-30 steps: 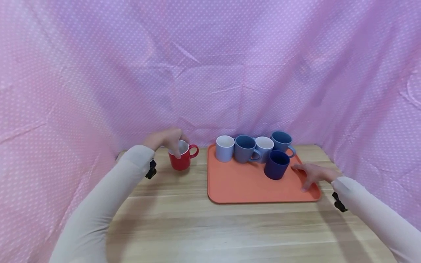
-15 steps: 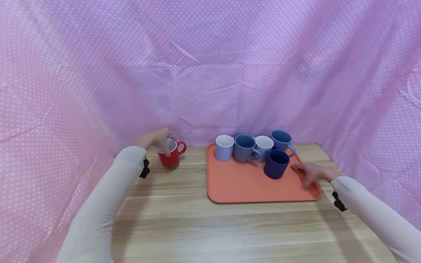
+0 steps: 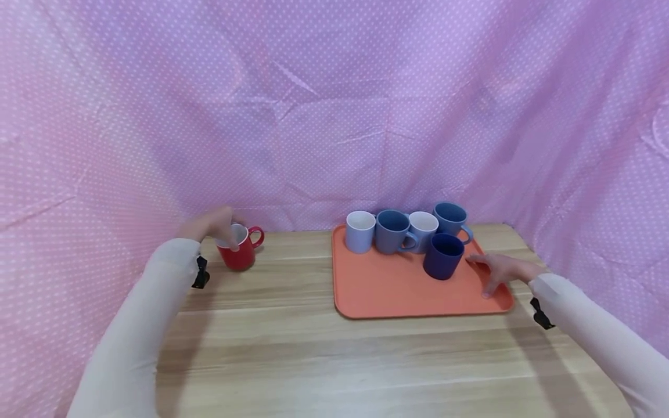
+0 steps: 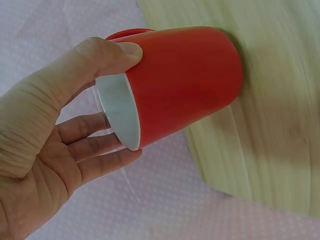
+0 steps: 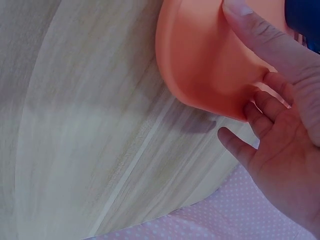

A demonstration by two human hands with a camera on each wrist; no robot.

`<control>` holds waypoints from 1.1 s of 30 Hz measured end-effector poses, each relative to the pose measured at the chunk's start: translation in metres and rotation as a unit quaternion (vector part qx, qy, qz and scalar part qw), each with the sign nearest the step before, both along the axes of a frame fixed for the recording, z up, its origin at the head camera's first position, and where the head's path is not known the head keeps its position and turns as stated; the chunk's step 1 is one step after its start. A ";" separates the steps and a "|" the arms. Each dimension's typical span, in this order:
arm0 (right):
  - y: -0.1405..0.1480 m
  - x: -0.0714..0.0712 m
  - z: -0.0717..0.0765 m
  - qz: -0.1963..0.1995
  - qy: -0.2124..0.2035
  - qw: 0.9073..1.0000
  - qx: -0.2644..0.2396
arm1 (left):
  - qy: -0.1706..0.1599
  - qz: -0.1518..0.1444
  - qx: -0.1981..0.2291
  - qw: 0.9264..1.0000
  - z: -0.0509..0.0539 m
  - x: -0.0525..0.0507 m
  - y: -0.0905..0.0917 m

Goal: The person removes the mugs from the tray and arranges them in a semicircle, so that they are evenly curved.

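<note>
My left hand holds the red mug by its rim, at the left back of the table. In the left wrist view the thumb lies on the outside of the red mug, and the other fingers are at its white rim. My right hand rests with spread fingers on the right end of the orange tray. The dark blue mug stands on the tray left of that hand. In the right wrist view the right hand has its fingertips at the orange tray's edge.
Along the tray's back stand a pale blue mug, a grey-blue mug, a second pale mug and a second grey-blue mug. A pink dotted cloth hangs behind the wooden table.
My left hand and the red mug have moved to the left, away from the tray. The right hand stays at the tray's right end. The view has shifted slightly.
</note>
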State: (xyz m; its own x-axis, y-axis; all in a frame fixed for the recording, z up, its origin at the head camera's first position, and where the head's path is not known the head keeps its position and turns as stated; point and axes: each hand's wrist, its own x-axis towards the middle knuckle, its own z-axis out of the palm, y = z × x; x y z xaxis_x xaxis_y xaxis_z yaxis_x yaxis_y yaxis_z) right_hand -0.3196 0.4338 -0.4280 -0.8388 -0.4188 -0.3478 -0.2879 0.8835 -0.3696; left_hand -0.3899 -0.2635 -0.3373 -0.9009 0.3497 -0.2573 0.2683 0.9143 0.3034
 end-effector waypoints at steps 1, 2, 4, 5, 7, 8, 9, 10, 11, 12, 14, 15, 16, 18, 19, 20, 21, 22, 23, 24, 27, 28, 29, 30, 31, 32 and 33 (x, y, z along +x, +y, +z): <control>0.000 -0.001 0.000 0.002 0.002 1.000 0.001 | 0.001 0.000 0.003 1.000 0.000 0.001 -0.004; 0.000 -0.001 0.000 0.004 0.003 1.000 0.002 | 0.004 0.001 0.003 1.000 0.000 0.002 -0.008; 0.000 -0.003 0.001 0.001 0.003 1.000 0.003 | 0.009 0.005 0.004 1.000 0.001 0.003 -0.015; 0.000 -0.004 0.002 -0.001 0.004 1.000 0.003 | 0.013 0.004 0.003 1.000 0.001 0.003 -0.018; 0.000 -0.006 0.005 -0.004 0.005 1.000 0.005 | 0.020 0.006 0.001 1.000 0.001 0.003 -0.023; 0.000 -0.006 0.006 -0.006 0.005 1.000 0.006 | 0.023 0.010 0.000 1.000 0.001 0.003 -0.025; -0.001 -0.006 0.007 -0.009 0.005 1.000 0.007 | 0.022 0.012 0.002 1.000 0.001 0.003 -0.027; -0.001 -0.006 0.007 -0.013 0.004 1.000 0.008 | 0.023 0.017 0.003 1.000 0.000 0.002 -0.029; -0.001 -0.005 0.008 -0.015 0.002 1.000 0.009 | 0.022 0.019 0.003 1.000 0.000 0.002 -0.031; -0.002 -0.005 0.009 -0.016 0.001 1.000 0.008 | 0.020 0.021 0.006 1.000 -0.001 0.001 -0.033; -0.002 -0.003 0.008 -0.020 -0.005 1.000 0.009 | 0.013 0.031 0.012 0.999 -0.005 0.000 -0.037; -0.003 -0.002 0.007 -0.019 -0.006 1.000 0.007 | 0.009 0.036 0.014 0.999 -0.006 -0.001 -0.038; -0.003 -0.001 0.005 -0.020 -0.009 1.000 0.005 | 0.007 0.040 0.014 0.999 -0.008 -0.001 -0.040; -0.004 0.002 0.002 -0.018 -0.008 1.000 0.003 | 0.005 0.046 0.012 0.999 -0.012 -0.002 -0.045; -0.003 0.002 0.000 -0.017 -0.007 1.000 0.002 | 0.004 0.051 0.012 0.999 -0.014 -0.002 -0.046; -0.003 0.003 -0.002 -0.017 -0.007 1.000 -0.001 | 0.005 0.053 0.011 0.999 -0.015 -0.002 -0.047; -0.003 0.003 -0.003 -0.014 -0.005 1.000 -0.004 | 0.006 0.054 0.010 0.998 -0.016 -0.003 -0.048; -0.003 0.004 -0.003 -0.016 -0.005 1.000 -0.006 | 0.007 0.054 0.009 0.998 -0.016 -0.003 -0.050; -0.003 0.004 -0.004 -0.011 0.000 1.000 -0.006 | 0.009 0.055 0.009 0.998 -0.017 -0.003 -0.051; -0.003 0.004 -0.004 -0.011 0.001 1.000 -0.008 | 0.012 0.055 0.010 0.998 -0.017 -0.002 -0.051; -0.004 0.004 -0.002 -0.009 0.003 1.000 -0.009 | 0.017 0.055 0.020 0.998 -0.016 0.000 -0.054; -0.004 0.004 -0.002 -0.006 0.006 1.000 -0.006 | 0.016 0.056 0.026 0.998 -0.016 0.000 -0.055; -0.004 0.004 -0.002 -0.003 0.008 1.000 -0.004 | 0.018 0.057 0.029 0.998 -0.016 0.001 -0.055; -0.004 0.004 -0.001 -0.007 0.006 1.000 -0.004 | 0.018 0.059 0.033 0.998 -0.015 0.001 -0.055; -0.004 0.004 0.000 -0.005 0.007 1.000 -0.002 | 0.017 0.060 0.036 0.997 -0.015 0.000 -0.055; -0.003 0.003 0.000 -0.004 0.007 1.000 -0.001 | 0.017 0.062 0.038 0.997 -0.016 0.000 -0.056; -0.003 0.002 0.000 -0.002 0.009 1.000 0.001 | 0.015 0.064 0.041 0.997 -0.015 -0.001 -0.056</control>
